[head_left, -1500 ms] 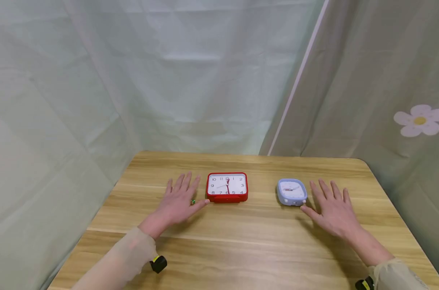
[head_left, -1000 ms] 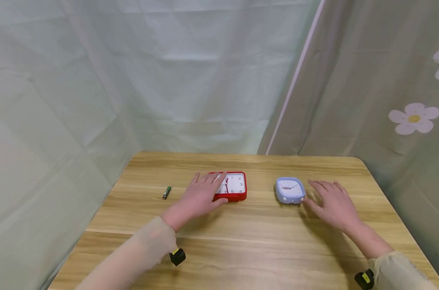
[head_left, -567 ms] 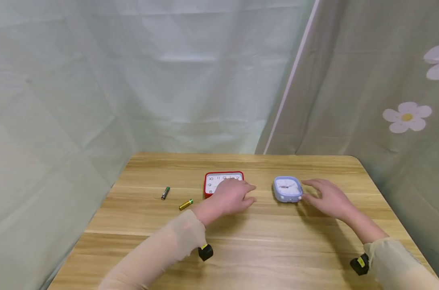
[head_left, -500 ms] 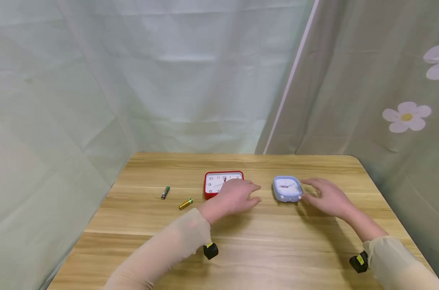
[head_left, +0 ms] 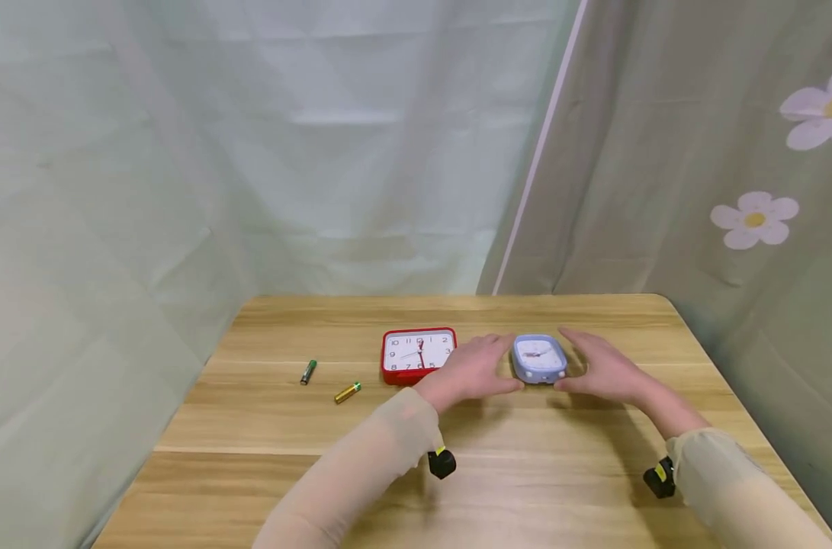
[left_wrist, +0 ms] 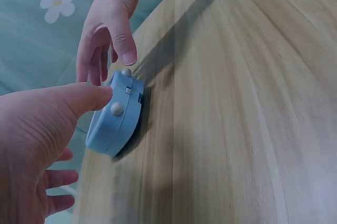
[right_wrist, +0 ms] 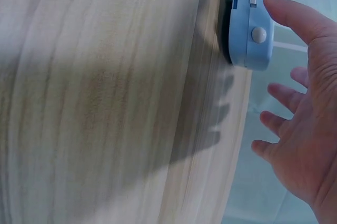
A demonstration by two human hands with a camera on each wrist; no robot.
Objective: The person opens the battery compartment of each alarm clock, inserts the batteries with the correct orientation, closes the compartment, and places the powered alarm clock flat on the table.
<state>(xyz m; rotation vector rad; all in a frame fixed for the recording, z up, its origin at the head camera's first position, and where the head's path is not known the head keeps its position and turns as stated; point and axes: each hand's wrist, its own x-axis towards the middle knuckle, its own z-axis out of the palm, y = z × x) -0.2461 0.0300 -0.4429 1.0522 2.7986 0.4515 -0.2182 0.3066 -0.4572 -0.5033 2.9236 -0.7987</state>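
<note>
A small light-blue alarm clock (head_left: 539, 358) lies face up on the table, with pale knobs on its near side. My left hand (head_left: 476, 367) is at its left, thumb and fingers spread apart. On the other side, my right hand (head_left: 601, 370) frames the clock with parted thumb and fingers. Both wrist views show the blue clock (left_wrist: 118, 124) resting on the wood between the hands; whether any fingertip touches it I cannot tell. Left of my left hand lies a red rectangular clock (head_left: 405, 352), its lower right corner partly covered by that hand.
A dark battery with a green end (head_left: 309, 372) and a gold battery (head_left: 348, 393) lie left of the red clock on the wooden table (head_left: 251, 427). Pale curtains (head_left: 361, 152) hang behind and beside the table, with white flowers (head_left: 755, 219) at the right.
My left hand has swept rightward over the red clock to the blue clock's left side, uncovering both batteries. My right hand stays at the blue clock's right, its fingers drawn closer together.
</note>
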